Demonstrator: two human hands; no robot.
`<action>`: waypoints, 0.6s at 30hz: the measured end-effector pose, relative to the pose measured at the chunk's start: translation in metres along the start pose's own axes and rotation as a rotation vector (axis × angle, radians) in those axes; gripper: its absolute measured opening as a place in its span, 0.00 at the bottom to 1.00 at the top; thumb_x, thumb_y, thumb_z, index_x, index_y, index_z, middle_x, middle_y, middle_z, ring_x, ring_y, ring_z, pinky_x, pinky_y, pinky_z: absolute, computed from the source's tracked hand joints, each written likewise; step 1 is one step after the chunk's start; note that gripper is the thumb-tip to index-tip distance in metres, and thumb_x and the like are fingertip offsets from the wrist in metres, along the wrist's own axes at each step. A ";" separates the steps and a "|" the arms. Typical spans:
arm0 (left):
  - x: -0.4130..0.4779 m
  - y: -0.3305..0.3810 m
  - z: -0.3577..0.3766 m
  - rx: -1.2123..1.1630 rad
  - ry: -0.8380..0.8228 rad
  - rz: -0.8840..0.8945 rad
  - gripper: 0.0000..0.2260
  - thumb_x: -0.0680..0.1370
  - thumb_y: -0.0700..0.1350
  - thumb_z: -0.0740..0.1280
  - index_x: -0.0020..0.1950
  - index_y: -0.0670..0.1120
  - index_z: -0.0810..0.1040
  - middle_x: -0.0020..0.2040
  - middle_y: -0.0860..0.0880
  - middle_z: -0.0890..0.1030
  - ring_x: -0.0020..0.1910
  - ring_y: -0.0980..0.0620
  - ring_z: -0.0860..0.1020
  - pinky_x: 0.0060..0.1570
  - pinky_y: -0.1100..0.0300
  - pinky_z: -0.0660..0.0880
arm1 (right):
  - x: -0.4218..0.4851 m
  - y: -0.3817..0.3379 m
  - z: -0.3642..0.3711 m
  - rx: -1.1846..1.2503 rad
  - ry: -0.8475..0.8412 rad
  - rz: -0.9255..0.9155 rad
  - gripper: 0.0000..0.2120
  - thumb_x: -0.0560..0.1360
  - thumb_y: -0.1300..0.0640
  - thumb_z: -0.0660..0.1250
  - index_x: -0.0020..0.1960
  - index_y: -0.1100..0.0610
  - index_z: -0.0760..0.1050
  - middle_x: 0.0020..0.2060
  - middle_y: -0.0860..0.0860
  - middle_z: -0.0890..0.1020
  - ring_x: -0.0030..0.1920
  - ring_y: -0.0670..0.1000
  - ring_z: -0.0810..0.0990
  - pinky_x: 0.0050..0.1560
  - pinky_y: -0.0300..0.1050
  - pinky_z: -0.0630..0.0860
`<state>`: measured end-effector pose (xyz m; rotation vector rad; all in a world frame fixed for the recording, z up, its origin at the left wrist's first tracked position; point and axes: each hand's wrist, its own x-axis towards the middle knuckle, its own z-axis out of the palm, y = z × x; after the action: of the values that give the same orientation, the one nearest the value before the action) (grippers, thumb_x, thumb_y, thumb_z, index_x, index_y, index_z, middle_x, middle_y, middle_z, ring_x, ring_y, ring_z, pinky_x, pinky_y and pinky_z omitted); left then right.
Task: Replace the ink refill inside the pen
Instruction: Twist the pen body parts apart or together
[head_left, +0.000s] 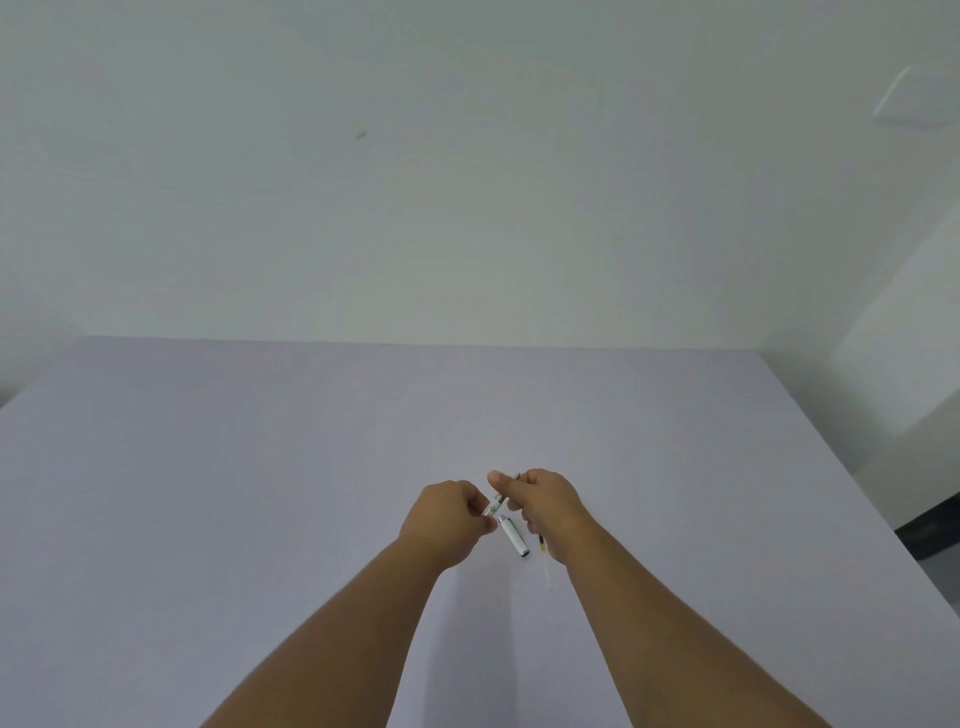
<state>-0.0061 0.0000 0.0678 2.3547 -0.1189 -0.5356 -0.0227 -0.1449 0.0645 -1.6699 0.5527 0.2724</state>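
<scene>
Left hand (449, 519): gripped the pen barrel (493, 505).
Right hand (540, 501): pinched the same barrel.
Cap (513, 535): lay just below the barrel.

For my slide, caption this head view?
Both hands grip a pen above its cap on the table.

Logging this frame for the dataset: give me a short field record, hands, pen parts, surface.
left hand: pinching one end of the pen body
right hand: pinching the other end
pen body: white, held between both hands above the table
cap: white, lying on the table beneath the hands
refill: thin pale stick on the table, partly hidden by the right wrist
table: plain lilac surface
stage: pen uncapped; refill state unclear
</scene>
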 end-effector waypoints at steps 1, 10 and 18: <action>0.000 0.000 0.000 -0.015 -0.004 -0.004 0.04 0.72 0.46 0.70 0.43 0.50 0.76 0.39 0.54 0.78 0.28 0.57 0.72 0.28 0.64 0.70 | 0.000 0.001 -0.001 0.040 -0.014 -0.007 0.12 0.70 0.48 0.72 0.38 0.55 0.76 0.38 0.49 0.79 0.33 0.47 0.71 0.36 0.40 0.68; 0.002 0.001 0.001 -0.032 -0.006 -0.009 0.04 0.71 0.46 0.71 0.43 0.50 0.77 0.40 0.53 0.78 0.29 0.56 0.74 0.29 0.62 0.72 | 0.001 -0.001 -0.001 0.050 -0.020 0.003 0.11 0.71 0.49 0.72 0.39 0.56 0.77 0.37 0.49 0.78 0.34 0.47 0.71 0.36 0.40 0.69; 0.000 0.000 0.002 -0.004 0.004 -0.014 0.06 0.72 0.46 0.70 0.47 0.47 0.79 0.39 0.53 0.77 0.32 0.54 0.74 0.31 0.63 0.71 | 0.000 -0.004 -0.002 0.027 -0.041 0.010 0.07 0.72 0.54 0.71 0.42 0.57 0.78 0.37 0.50 0.81 0.34 0.46 0.72 0.35 0.39 0.68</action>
<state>-0.0068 -0.0013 0.0659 2.3540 -0.0994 -0.5373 -0.0204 -0.1462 0.0681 -1.6324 0.5318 0.3045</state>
